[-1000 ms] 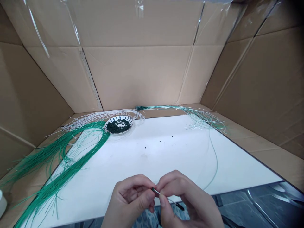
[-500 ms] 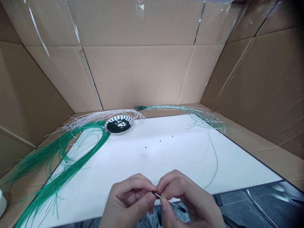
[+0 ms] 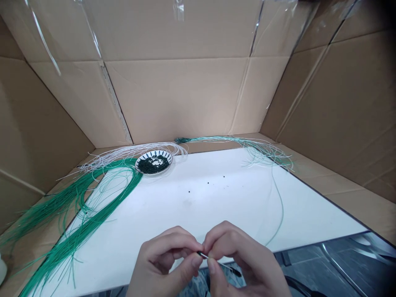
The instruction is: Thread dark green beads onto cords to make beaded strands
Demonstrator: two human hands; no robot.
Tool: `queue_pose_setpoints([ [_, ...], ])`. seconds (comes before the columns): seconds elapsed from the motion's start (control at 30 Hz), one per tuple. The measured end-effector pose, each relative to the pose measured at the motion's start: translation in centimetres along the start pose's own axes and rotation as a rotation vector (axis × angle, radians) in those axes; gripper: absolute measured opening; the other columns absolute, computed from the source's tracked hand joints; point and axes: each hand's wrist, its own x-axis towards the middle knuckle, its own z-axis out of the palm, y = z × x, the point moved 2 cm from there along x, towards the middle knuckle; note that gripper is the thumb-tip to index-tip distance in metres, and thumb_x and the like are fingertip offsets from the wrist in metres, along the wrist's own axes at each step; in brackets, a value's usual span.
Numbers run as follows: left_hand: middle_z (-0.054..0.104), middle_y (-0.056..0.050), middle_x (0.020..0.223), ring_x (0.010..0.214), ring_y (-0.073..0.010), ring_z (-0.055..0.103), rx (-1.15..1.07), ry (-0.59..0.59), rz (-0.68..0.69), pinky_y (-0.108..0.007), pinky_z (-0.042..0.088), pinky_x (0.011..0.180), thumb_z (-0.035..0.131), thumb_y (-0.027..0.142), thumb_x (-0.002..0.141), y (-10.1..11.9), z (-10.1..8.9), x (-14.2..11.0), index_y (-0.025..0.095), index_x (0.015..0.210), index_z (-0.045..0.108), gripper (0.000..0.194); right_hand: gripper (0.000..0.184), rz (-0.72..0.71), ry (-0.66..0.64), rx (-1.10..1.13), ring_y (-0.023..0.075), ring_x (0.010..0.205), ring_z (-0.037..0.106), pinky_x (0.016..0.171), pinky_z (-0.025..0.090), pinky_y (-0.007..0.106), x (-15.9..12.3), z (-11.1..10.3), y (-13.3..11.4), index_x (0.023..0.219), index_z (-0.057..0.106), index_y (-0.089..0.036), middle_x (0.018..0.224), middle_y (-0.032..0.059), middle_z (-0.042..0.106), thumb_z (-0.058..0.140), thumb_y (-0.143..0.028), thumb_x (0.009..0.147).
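Near the front edge of the board, my left hand [image 3: 168,262] is closed in a pinch, thumb and forefinger on a small dark bead [image 3: 199,253]. Close against it, my right hand [image 3: 243,260] pinches a thin white cord [image 3: 221,264] that runs out of the bead. The cord slants down to the right under my right fingers, where a black piece [image 3: 236,272] hangs at its lower end. Fingertips partly cover the bead and cord. Beyond my hands, several loose dark beads [image 3: 208,182] lie on the white board [image 3: 167,210].
A patterned dish [image 3: 170,164] of dark beads stands at the back. Long green cords [image 3: 102,218] sprawl on the left, with white cords [image 3: 123,153] behind. A green and white bundle [image 3: 216,139] with a dark end lies along the cardboard wall [image 3: 179,99].
My left hand has shifted slightly left, and both hands keep their pinch. The dark bead and cord have tilted slightly between the fingers. The whole view has drifted a little.
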Motion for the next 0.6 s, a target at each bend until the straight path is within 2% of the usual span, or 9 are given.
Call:
queue_pose_setpoints([
  [0.1, 0.073, -0.005, 0.069, 0.066, -0.0153, 0.064, 0.111, -0.004, 0.080, -0.021, 0.050, 0.062, 0.095, 0.046, 0.069, 0.1, -0.3, 0.0, 0.024, 0.071, 0.088, 0.023, 0.026, 0.034, -0.070, 0.044, 0.0097, 0.067, 0.066, 0.062, 0.051, 0.016, 0.2, -0.3, 0.5, 0.080, 0.061, -0.024, 0.081, -0.0030, 0.070, 0.060, 0.003, 0.078],
  [0.27, 0.073, -0.005, 0.070, 0.067, -0.0164, 0.064, 0.166, -0.047, 0.114, -0.022, 0.050, 0.063, 0.091, 0.045, 0.075, -0.1, -0.7, 0.1, 0.026, 0.075, 0.088, 0.019, 0.027, 0.114, -0.087, 0.098, 0.0108, 0.070, 0.066, 0.065, 0.053, 0.017, 0.2, -0.4, 0.7, 0.076, 0.061, -0.022, 0.081, -0.0016, 0.068, 0.058, 0.004, 0.072],
  [0.43, 0.075, -0.006, 0.071, 0.067, -0.0168, 0.065, 0.181, -0.096, 0.131, -0.023, 0.050, 0.063, 0.091, 0.042, 0.076, -0.1, -1.1, 0.1, 0.026, 0.077, 0.089, 0.016, 0.023, 0.203, -0.118, 0.161, 0.0112, 0.070, 0.064, 0.064, 0.052, 0.019, 0.0, -0.3, 0.8, 0.073, 0.057, -0.022, 0.081, -0.0010, 0.068, 0.055, 0.002, 0.072],
  [0.6, 0.075, -0.006, 0.070, 0.068, -0.0178, 0.066, 0.213, -0.100, 0.158, -0.024, 0.051, 0.064, 0.089, 0.038, 0.079, -0.2, -1.1, 0.2, 0.026, 0.076, 0.088, 0.012, 0.016, 0.215, -0.116, 0.124, 0.0131, 0.068, 0.061, 0.064, 0.050, 0.023, -0.1, -0.1, 1.3, 0.075, 0.059, -0.022, 0.077, -0.0001, 0.066, 0.059, -0.006, 0.078],
])
